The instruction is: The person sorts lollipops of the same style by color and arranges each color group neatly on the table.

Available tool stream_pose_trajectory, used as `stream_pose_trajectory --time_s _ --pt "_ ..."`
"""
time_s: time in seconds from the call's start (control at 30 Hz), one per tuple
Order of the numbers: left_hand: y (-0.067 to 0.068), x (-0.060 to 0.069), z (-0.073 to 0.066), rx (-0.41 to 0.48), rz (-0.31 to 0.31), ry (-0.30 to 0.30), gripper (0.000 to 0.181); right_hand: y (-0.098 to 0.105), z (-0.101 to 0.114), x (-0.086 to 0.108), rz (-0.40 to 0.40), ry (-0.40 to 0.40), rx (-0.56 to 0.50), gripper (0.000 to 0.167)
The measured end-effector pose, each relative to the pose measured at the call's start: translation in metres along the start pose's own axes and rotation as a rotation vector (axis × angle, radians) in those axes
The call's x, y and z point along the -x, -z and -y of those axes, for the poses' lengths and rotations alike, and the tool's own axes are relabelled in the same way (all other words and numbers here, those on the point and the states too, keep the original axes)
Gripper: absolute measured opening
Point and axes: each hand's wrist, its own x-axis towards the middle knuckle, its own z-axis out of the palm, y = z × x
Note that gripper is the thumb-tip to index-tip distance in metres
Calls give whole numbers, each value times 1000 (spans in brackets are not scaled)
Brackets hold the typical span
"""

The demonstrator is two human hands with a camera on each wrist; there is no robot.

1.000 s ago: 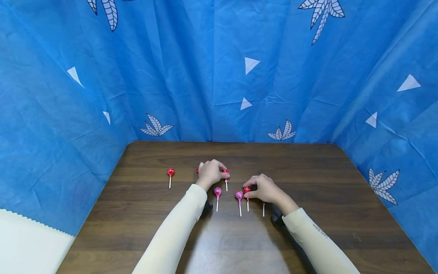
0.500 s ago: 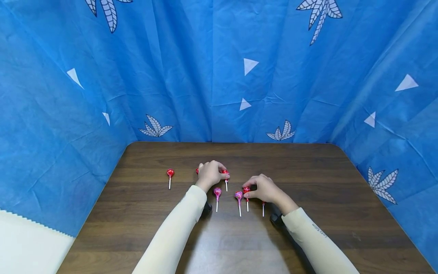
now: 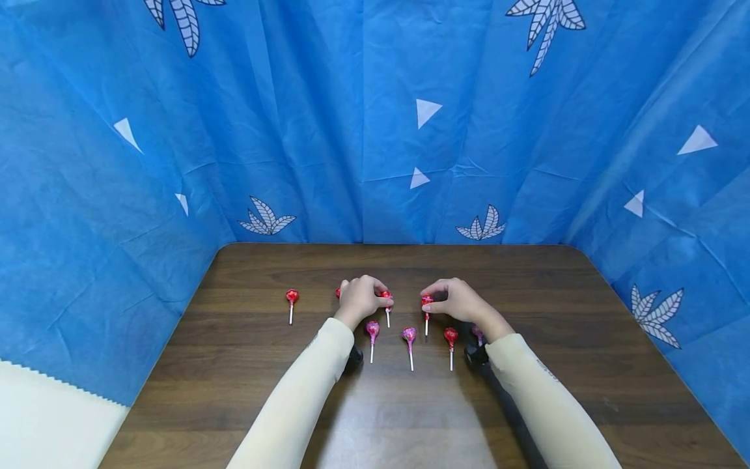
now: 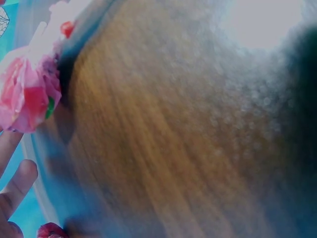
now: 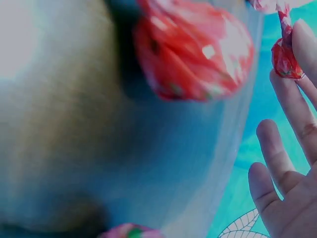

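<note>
My left hand [image 3: 359,299] pinches the wrapped head of a red lollipop [image 3: 387,297] between thumb and forefinger; its white stick points toward me on the table. Level with it on the right, my right hand [image 3: 459,301] pinches another red lollipop [image 3: 427,301] by the head, seen also as a red wrapper [image 5: 286,62] in the right wrist view. Nearer to me lie two pink-purple lollipops, one left [image 3: 372,329] and one right [image 3: 409,335], then a red lollipop [image 3: 450,336]. A purple lollipop [image 3: 478,333] is partly hidden by my right wrist.
On the wooden table [image 3: 246,391], a red lollipop [image 3: 292,296] lies at the left. Another red lollipop [image 3: 338,292] is mostly hidden behind my left hand. A blue patterned curtain [image 3: 328,130] surrounds the table's back and sides.
My right hand has carried its red lollipop away from me, from beside the right pink-purple one. The red lollipop and purple lollipop near that wrist now show more. My left hand stays in place.
</note>
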Motion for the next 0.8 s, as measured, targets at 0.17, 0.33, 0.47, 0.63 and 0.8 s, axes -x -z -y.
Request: stream_pose_trajectory --time_s 0.17,0.33,0.47,0.63,0.8 --pt "1 1 0 3 -3 -4 31 6 0 -14 -13 -9 -18 36" --pt "2 1 0 6 -10 -12 30 5 0 -23 14 -45 -14 36" --pt "2 2 0 -3 -13 -14 30 2 -2 -30 41 -63 30 36" --pt "2 2 0 -9 -19 -19 29 0 -1 -36 51 -75 67 33" --pt "4 3 0 -4 -17 -21 30 -1 1 -39 65 -84 96 32"
